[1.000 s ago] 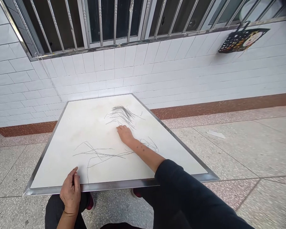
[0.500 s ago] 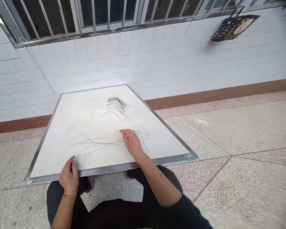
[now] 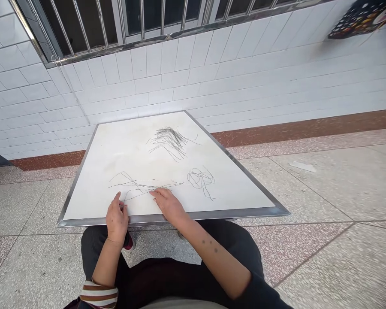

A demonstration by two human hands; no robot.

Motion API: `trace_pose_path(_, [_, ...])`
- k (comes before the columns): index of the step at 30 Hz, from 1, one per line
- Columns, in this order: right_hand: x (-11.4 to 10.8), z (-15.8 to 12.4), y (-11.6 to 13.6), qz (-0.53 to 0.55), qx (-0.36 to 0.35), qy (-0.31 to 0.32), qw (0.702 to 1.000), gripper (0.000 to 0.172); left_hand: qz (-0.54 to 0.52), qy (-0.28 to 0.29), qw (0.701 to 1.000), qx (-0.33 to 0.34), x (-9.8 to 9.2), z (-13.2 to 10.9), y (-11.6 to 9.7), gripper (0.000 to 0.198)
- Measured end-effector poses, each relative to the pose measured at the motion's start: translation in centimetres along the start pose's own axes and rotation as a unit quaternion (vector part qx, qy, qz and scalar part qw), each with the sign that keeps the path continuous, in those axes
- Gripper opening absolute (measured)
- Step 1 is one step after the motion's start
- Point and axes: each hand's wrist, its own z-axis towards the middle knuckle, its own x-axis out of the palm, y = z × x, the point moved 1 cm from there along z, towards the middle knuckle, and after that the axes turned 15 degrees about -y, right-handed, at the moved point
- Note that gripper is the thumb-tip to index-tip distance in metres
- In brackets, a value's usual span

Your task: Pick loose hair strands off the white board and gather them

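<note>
Several long, thin dark strands [image 3: 138, 186] lie loosely crossed on a white board [image 3: 93, 171] with a metal rim. My right hand [image 3: 172, 208] rests low over these strands, thumb and index finger drawn together on one thin strand. Near the front edge, at the left end of the same strands, is my left hand [image 3: 117, 219]. Its index finger points forward, apart from the thumb, and its other fingers are partly hidden. A looped tangle of strands [image 3: 201, 178] lies right of my right hand. Farther back sits a denser bunch of strands [image 3: 170, 136].
Behind the board stands a white tiled wall [image 3: 167, 92] with a barred window [image 3: 162, 17] above. A dark patterned bag [image 3: 360, 21] hangs at the upper right. A pale flat scrap [image 3: 302, 166] lies on the speckled floor [image 3: 312, 189]. My knees are under the board's front edge.
My right hand has moved left and toward me, uncovering the looped strands. My left hand has come forward over the board, its fingers farther apart. The view has turned left.
</note>
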Motion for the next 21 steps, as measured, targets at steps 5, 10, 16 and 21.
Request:
trace_pose_path(5, [1.4,0.9,-0.9,-0.080,0.011,0.037,0.996,0.036,0.053,-0.001,0.998,0.018,0.0,0.6,0.6,0.050])
trace_pose_path(10, [0.9,-0.1,-2.0,-0.097,0.034,0.016,0.995,0.039,0.140,-0.018,0.990,0.014,0.2,1.4,0.7,0.051])
trace_pose_path(16, [0.3,-0.5,-2.9,-0.090,0.057,0.000,0.994,0.044,0.006,-0.070,0.997,-0.042,-1.7,2.1,0.5,0.051])
trace_pose_path(21, [-1.2,-0.2,-2.2,-0.040,0.074,-0.039,0.996,0.039,-0.203,-0.079,0.969,-0.114,-3.8,1.2,-2.7,0.047])
